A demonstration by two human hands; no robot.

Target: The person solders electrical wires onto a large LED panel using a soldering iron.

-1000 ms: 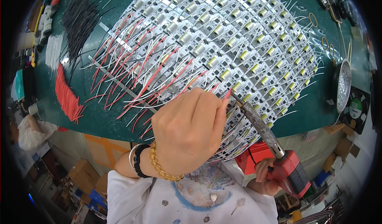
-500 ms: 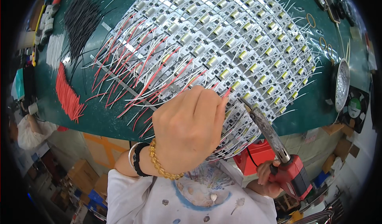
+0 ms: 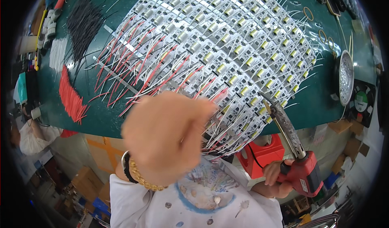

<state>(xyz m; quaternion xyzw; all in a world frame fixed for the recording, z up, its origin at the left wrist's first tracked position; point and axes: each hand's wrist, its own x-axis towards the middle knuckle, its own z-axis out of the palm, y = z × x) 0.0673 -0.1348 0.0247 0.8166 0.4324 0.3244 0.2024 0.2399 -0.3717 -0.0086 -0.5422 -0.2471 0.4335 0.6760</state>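
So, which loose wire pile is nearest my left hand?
The thin red wire pile; the thin black wire pile and thin white wire pile lie farther from your left hand.

A head-worn fisheye looks down from close above the hands (image 3: 164,134) and the green table (image 3: 318,106).

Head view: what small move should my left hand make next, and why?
Perhaps reach the left hand toward the loose pile of thin red wires for one: similar wires fringe the left side of the white circuit boards, but the upper right ones show no red. The right hand holds the red-and-black soldering gun pointed at the boards.
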